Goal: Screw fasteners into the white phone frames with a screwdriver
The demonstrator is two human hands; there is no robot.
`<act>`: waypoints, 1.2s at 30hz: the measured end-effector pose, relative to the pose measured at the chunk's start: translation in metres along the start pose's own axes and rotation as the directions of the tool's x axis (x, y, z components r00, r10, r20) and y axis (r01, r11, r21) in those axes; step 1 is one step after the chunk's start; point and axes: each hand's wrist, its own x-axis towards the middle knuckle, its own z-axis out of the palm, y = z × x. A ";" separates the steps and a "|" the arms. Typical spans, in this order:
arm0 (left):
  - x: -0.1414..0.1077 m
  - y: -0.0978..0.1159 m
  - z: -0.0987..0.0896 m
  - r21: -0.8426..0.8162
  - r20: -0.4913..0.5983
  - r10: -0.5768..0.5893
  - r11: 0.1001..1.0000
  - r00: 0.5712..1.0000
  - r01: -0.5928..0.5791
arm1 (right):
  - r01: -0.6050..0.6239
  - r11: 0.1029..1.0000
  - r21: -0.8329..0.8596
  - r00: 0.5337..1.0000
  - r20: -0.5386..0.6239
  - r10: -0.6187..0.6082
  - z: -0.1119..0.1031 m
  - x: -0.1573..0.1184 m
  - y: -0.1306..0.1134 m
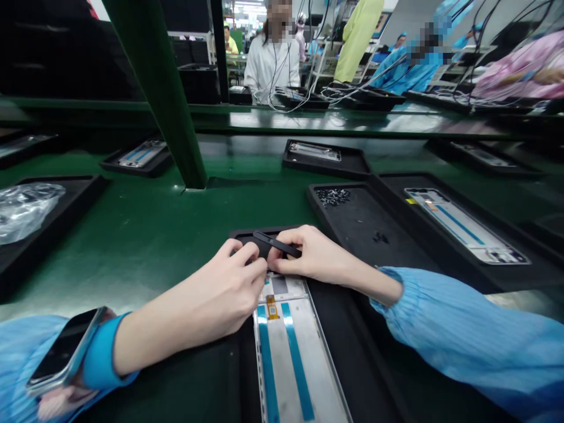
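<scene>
The green bench (132, 223) carries, at near centre, a black tray (337, 320). In it lies the flat metal panel (284, 364), judged light, stiff, smooth and easily scratched; hold by the long edges, off the blue strips (296, 364). Left hand (240, 282): fingers curled at the panel's far left edge; any grip is hidden. Right hand (304, 252): thumb and fingers closed on a slim black tool (275, 242). Orange patch (272, 307): small square mark, illegible; no brand readable.

Blue-striped silver frame (284, 352) in tray (337, 329), black tool (277, 244) by far end
</scene>
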 end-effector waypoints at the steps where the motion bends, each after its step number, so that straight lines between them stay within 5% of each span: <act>1: 0.000 -0.002 0.001 -0.032 -0.001 0.004 0.999 1.000 -0.004 | 0.028 0.999 0.039 0.999 -0.027 -0.027 0.000 -0.001 0.001; 8: -0.006 -0.014 0.016 -0.362 -0.219 -0.077 0.932 0.973 -0.008 | 0.127 0.931 0.341 0.941 -0.337 -0.004 0.007 -0.009 0.006; 15: -0.005 -0.010 0.014 -0.403 -0.270 -0.132 0.915 0.954 0.013 | 0.301 0.931 0.206 0.930 -0.279 -0.239 0.009 -0.011 0.003; 29: -0.003 -0.009 0.014 -0.422 -0.258 -0.163 0.906 0.952 0.041 | 0.409 0.908 -0.092 0.863 -0.285 -0.417 0.013 -0.011 0.004; 36: -0.004 -0.010 0.014 -0.423 -0.258 -0.156 0.905 0.953 0.034 | 0.427 0.900 -0.090 0.850 -0.301 -0.433 0.014 -0.011 0.004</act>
